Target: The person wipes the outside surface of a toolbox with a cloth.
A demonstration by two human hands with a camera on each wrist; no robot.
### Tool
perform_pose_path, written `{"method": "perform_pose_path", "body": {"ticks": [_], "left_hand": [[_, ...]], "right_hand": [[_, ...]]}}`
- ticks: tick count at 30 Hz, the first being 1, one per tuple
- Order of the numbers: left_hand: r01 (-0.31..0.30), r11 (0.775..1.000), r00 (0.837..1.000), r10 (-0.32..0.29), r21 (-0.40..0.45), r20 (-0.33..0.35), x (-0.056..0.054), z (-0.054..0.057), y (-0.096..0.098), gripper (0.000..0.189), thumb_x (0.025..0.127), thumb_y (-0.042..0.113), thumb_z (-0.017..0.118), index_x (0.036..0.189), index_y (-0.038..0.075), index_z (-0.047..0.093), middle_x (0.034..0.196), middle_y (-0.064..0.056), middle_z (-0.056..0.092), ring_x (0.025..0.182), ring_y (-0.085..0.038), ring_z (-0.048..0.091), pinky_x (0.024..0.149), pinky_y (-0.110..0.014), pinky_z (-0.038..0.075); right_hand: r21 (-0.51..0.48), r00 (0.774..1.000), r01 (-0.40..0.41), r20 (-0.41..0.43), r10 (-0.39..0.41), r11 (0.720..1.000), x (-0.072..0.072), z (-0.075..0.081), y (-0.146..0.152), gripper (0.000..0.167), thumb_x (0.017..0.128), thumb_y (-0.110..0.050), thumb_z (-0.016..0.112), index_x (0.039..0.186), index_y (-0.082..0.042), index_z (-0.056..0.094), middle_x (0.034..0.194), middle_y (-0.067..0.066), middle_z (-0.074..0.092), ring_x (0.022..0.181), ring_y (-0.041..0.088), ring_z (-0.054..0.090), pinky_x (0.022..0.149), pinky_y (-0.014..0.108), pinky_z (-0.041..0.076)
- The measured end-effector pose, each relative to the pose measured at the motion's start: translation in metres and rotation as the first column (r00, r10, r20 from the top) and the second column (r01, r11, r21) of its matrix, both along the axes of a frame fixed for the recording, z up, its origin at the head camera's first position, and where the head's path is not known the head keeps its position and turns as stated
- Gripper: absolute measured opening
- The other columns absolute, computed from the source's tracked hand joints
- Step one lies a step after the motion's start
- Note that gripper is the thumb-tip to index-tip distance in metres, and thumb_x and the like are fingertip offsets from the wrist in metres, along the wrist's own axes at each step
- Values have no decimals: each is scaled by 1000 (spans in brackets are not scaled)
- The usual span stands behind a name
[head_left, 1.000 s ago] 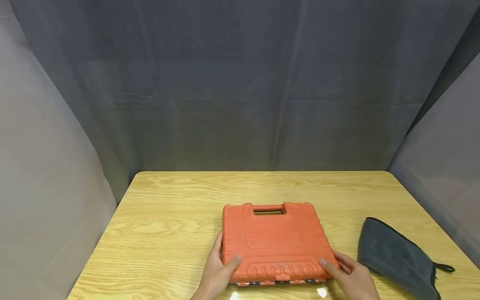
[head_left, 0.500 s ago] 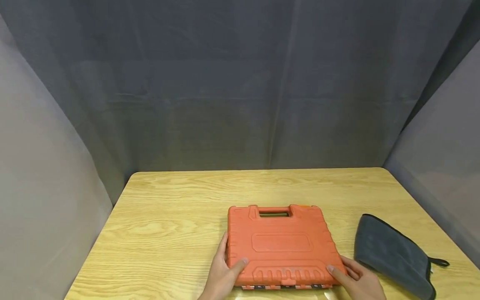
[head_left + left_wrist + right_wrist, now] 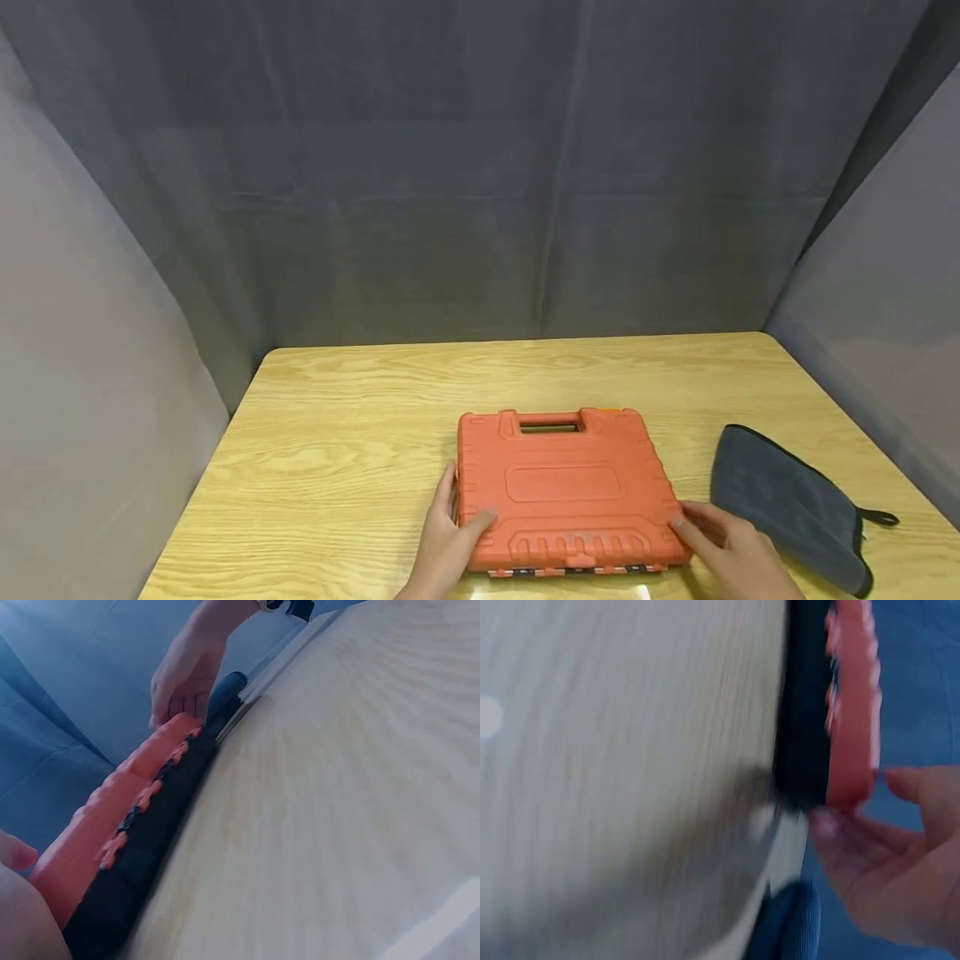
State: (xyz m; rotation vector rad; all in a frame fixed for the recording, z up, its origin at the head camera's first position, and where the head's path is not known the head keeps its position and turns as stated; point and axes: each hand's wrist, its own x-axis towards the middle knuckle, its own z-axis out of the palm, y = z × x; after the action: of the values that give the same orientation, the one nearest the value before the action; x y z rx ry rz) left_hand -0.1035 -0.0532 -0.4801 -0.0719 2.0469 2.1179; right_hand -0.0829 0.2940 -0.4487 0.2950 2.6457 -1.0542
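A red plastic carrying case lies flat on the wooden table, its handle toward the far side. Its lower half is black, as the left wrist view shows along the hinged near edge. My left hand grips the near left side, thumb on the lid and fingers along the side wall. At the near right corner my right hand pinches the case, with the thumb at the lid's edge and the fingers against the side. In the right wrist view that hand has its fingertips at the case's end.
To the right of the case lies a dark grey cloth item with black trim and a loop, close to my right hand. Beyond the wooden tabletop hangs a dark curtain. Pale grey panels stand on both sides.
The case has slid slightly to the right, closer to the grey cloth item, with both hands on it. My right thumb has shifted outward to the lid's edge. The view has shifted a little.
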Motion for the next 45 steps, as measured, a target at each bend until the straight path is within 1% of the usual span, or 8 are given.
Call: {"method": "perform_pose_path", "body": {"ticks": [5,9,14,21,29,33,40,45], "left_hand": [[-41,999,999,41,-16,2,-7,3,1,93,95,24,69,158,-4,6,162,-28,2,147,-45,2,116,-58,8],[-59,997,998,59,-39,3,-9,5,3,91,96,24,68,158,-4,8,162,-27,5,147,-44,4,117,-57,9],[-79,994,997,79,-76,-4,-17,7,7,85,98,25,64,159,1,10,162,-25,12,147,-44,13,115,-61,17],[-120,979,992,112,-163,-60,-24,6,13,75,102,25,58,160,5,15,162,-21,18,147,-43,15,116,-61,15],[-120,981,990,107,-153,-91,-25,-2,16,71,104,20,53,159,2,13,162,-23,17,147,-43,14,116,-59,12],[-101,987,992,90,-124,-88,-25,-3,16,67,107,18,47,159,1,9,163,-22,13,148,-42,9,116,-60,9],[-77,991,994,67,-110,-87,-25,-4,15,62,110,20,37,160,3,5,163,-21,11,148,-40,8,116,-59,10],[-78,990,994,67,-119,-89,-25,-7,14,61,110,20,36,160,3,5,164,-21,10,148,-39,8,117,-57,9]], "right_hand": [[253,978,-116,-141,155,960,-5,-3,41,63,101,-43,57,136,8,52,126,32,58,109,49,59,81,57,53],[453,954,-149,-169,249,879,-6,-18,77,96,89,-61,64,141,16,39,137,47,36,123,66,33,89,76,36],[540,948,-189,-116,295,820,-7,-33,101,109,86,-69,63,141,21,34,138,49,31,124,68,27,93,82,23],[606,919,-205,-151,365,768,-3,-41,110,90,88,-57,67,145,9,43,136,41,44,120,61,43,91,78,33],[651,862,-171,-265,433,739,-1,-39,111,77,71,-13,88,138,2,55,128,34,57,111,53,57,90,66,46],[621,860,-158,-295,415,768,-4,-35,111,67,70,1,86,130,7,58,120,35,61,97,51,63,81,60,52],[426,919,-135,-284,273,895,-16,0,102,36,95,4,60,126,18,49,76,14,60,56,22,52,53,38,42],[341,882,-62,-422,211,938,-23,31,78,25,105,-9,49,119,10,57,75,9,61,62,22,54,53,37,41]]}}
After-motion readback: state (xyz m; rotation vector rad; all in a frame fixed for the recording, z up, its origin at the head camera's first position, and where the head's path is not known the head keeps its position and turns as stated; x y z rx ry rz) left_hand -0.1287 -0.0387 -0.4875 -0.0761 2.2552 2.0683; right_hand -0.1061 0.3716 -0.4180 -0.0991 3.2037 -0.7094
